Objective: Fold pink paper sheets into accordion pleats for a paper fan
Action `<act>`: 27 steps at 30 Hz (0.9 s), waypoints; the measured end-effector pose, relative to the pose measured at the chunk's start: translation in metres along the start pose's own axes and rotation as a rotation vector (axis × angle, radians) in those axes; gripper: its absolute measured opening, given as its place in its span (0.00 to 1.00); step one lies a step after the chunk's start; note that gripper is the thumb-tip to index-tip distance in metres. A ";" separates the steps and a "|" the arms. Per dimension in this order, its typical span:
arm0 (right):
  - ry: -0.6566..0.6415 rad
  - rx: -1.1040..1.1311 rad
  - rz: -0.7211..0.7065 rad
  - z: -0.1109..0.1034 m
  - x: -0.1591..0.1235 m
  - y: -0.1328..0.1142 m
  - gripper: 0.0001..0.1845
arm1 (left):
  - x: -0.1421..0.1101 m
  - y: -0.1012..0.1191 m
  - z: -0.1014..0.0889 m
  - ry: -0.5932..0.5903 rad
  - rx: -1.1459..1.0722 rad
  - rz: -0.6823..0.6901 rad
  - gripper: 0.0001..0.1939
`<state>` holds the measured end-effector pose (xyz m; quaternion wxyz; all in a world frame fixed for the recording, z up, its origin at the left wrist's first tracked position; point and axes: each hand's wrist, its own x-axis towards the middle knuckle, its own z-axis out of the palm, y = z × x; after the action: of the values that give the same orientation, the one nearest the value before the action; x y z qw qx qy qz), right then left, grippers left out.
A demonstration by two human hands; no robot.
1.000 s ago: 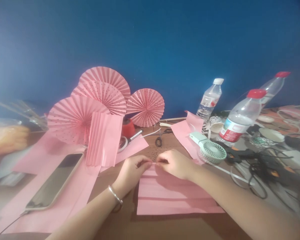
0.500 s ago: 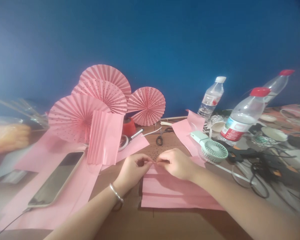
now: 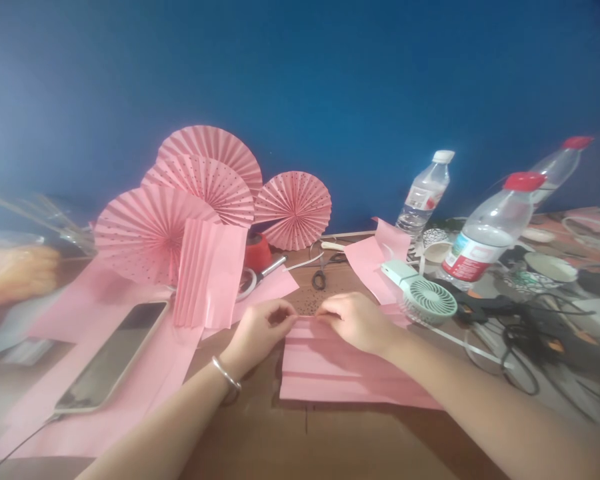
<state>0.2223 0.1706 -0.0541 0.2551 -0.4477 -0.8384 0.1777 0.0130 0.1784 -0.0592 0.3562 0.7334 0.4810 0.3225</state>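
A sheet of pink paper (image 3: 340,380) with several crosswise creases lies on the brown table in front of me. My left hand (image 3: 264,330) pinches its far left corner between thumb and fingers. Along the same far edge, a little to the right, my right hand (image 3: 353,321) is closed on the paper with thumb and forefinger. Small dark specks (image 3: 313,300) are scattered on the table just beyond the edge. To the left stands a partly pleated pink sheet (image 3: 207,273), leaning near round pink paper fans (image 3: 295,210).
Left of my arm a phone (image 3: 113,360) rests on flat pink sheets (image 3: 165,373). A mint handheld fan (image 3: 425,297), plastic bottles (image 3: 495,227) and tangled black cables (image 3: 525,347) crowd the right. A red tape dispenser-like object (image 3: 257,252) sits behind. A blue wall (image 3: 300,80) closes the back.
My left hand has slid left along the far edge to the corner, so the hands are farther apart. The paper's near edge has moved slightly away from me.
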 end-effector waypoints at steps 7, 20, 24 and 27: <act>0.000 0.009 0.052 -0.005 0.002 0.011 0.11 | 0.008 -0.006 -0.017 0.197 0.022 0.017 0.08; 0.001 -0.055 0.128 -0.016 0.008 0.031 0.12 | 0.016 -0.029 -0.024 0.210 0.123 -0.039 0.09; -0.010 -0.058 0.160 -0.025 0.008 0.050 0.11 | 0.017 -0.031 -0.026 0.158 0.275 -0.050 0.08; -0.020 -0.107 0.087 -0.021 0.007 0.050 0.12 | 0.011 -0.017 -0.020 0.039 0.523 0.071 0.07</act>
<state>0.2642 0.2050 -0.0612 0.2144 -0.4948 -0.8290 0.1482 -0.0082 0.1981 -0.0612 0.1334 0.8105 0.5287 0.2137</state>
